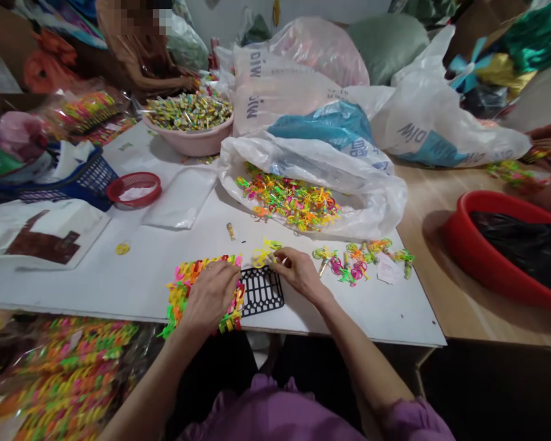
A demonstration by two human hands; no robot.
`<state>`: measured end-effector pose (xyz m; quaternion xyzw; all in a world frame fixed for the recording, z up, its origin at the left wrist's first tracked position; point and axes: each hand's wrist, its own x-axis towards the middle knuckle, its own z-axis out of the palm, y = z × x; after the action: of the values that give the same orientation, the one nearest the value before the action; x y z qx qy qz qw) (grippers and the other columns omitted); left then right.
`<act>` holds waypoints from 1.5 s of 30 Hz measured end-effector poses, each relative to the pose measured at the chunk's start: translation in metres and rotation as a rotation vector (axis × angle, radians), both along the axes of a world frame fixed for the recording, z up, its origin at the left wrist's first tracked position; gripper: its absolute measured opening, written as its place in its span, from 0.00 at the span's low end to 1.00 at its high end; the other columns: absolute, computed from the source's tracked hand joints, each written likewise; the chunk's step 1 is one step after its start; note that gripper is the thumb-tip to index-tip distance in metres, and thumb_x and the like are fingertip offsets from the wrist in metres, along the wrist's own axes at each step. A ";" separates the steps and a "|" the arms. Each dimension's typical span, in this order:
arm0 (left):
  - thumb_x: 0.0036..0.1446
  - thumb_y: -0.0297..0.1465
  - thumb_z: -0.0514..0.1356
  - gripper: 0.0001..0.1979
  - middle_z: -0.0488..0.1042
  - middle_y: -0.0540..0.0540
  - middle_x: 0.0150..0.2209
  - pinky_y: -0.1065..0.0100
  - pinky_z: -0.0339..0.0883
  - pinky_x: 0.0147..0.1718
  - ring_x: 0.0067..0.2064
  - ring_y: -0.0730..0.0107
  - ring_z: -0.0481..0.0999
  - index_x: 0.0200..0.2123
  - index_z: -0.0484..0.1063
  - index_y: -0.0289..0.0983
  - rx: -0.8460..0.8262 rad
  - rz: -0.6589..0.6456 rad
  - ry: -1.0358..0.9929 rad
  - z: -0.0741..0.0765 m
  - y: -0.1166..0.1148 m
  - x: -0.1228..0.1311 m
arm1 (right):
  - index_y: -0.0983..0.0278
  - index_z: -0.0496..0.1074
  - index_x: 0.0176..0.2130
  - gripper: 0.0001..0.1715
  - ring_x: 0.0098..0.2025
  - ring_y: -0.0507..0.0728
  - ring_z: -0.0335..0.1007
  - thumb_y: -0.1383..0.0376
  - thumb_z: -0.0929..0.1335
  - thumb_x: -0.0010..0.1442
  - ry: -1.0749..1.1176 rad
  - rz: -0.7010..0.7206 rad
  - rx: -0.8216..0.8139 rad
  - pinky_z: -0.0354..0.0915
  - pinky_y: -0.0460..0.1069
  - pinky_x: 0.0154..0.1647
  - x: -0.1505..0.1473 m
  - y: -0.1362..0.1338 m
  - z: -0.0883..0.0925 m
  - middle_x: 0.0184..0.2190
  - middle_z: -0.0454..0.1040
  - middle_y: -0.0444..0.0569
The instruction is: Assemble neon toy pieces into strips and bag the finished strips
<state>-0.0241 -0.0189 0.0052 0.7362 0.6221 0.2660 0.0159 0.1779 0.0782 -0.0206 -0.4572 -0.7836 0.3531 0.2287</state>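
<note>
A black plastic grid tray (262, 293) lies on the white table top (119, 275) in front of me. Its left part is filled with rows of small neon plastic toys (183, 285). My left hand (210, 297) rests palm down on those rows, fingers curled over them. My right hand (298, 272) is at the tray's upper right corner, fingers pinched on a yellow toy piece (264, 254). Several loose toys (358, 260) lie just right of that hand.
An open white bag (371, 190) spills more neon toys behind the tray. A pink bowl (193, 141) of sticks, a red basket (134, 187), a blue basket (94, 177) and a red tub (487, 257) stand around. Another person sits at the far left; other hands show at the right edge.
</note>
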 end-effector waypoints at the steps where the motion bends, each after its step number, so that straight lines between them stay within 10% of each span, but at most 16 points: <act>1: 0.61 0.30 0.50 0.10 0.73 0.44 0.36 0.62 0.64 0.45 0.41 0.65 0.71 0.37 0.71 0.36 -0.007 0.007 0.004 0.002 0.000 0.001 | 0.64 0.72 0.39 0.13 0.27 0.50 0.63 0.61 0.68 0.53 0.089 -0.029 -0.085 0.58 0.44 0.30 -0.005 -0.008 -0.003 0.27 0.71 0.43; 12: 0.57 0.32 0.54 0.10 0.71 0.42 0.40 0.58 0.63 0.48 0.46 0.62 0.69 0.42 0.69 0.37 -0.040 0.037 -0.091 0.019 0.001 0.005 | 0.66 0.65 0.25 0.14 0.20 0.46 0.50 0.58 0.69 0.47 0.377 -0.025 -0.466 0.47 0.42 0.20 -0.024 -0.037 0.014 0.17 0.57 0.36; 16: 0.48 0.36 0.63 0.26 0.69 0.44 0.48 0.61 0.65 0.47 0.48 0.64 0.70 0.51 0.64 0.39 -0.198 -0.003 -0.498 0.044 0.011 0.011 | 0.65 0.63 0.25 0.14 0.20 0.46 0.49 0.58 0.68 0.49 0.320 0.088 -0.393 0.47 0.42 0.20 -0.021 -0.045 0.037 0.18 0.57 0.36; 23: 0.47 0.34 0.61 0.07 0.71 0.50 0.30 0.68 0.66 0.34 0.32 0.71 0.71 0.24 0.69 0.36 -0.387 -0.187 -0.711 0.066 0.029 0.037 | 0.64 0.63 0.23 0.08 0.22 0.47 0.54 0.63 0.66 0.50 0.088 0.060 -0.054 0.48 0.42 0.22 -0.009 -0.048 0.068 0.18 0.59 0.38; 29: 0.47 0.37 0.63 0.18 0.71 0.46 0.44 0.64 0.66 0.43 0.44 0.66 0.71 0.43 0.70 0.39 -0.120 -0.008 -0.497 0.059 0.025 0.017 | 0.63 0.67 0.33 0.08 0.27 0.50 0.62 0.63 0.67 0.50 0.207 -0.110 -0.039 0.58 0.44 0.29 -0.030 -0.047 0.018 0.27 0.69 0.42; 34: 0.57 0.32 0.55 0.09 0.73 0.45 0.39 0.62 0.64 0.44 0.43 0.65 0.71 0.40 0.70 0.36 -0.156 0.003 -0.117 0.038 0.012 -0.002 | 0.63 0.68 0.37 0.10 0.34 0.54 0.67 0.68 0.65 0.51 0.192 -0.162 -0.217 0.62 0.47 0.35 -0.058 -0.045 -0.028 0.31 0.73 0.47; 38: 0.58 0.26 0.51 0.09 0.72 0.44 0.36 0.58 0.62 0.43 0.42 0.61 0.70 0.37 0.70 0.36 -0.208 -0.049 0.136 0.023 0.010 0.003 | 0.64 0.66 0.37 0.10 0.35 0.54 0.66 0.71 0.63 0.51 0.147 -0.074 -0.118 0.61 0.47 0.36 -0.066 -0.041 -0.032 0.33 0.71 0.47; 45: 0.59 0.26 0.50 0.08 0.70 0.45 0.32 0.62 0.63 0.40 0.38 0.65 0.68 0.34 0.68 0.36 -0.047 -0.088 -0.022 0.007 0.005 -0.002 | 0.63 0.63 0.37 0.13 0.34 0.55 0.64 0.75 0.60 0.50 -0.115 0.091 0.098 0.59 0.46 0.33 -0.062 -0.047 -0.032 0.34 0.67 0.49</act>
<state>-0.0256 -0.0139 0.0123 0.7592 0.5950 0.2586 0.0516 0.1158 0.0309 -0.0522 -0.4288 -0.8318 0.2976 0.1890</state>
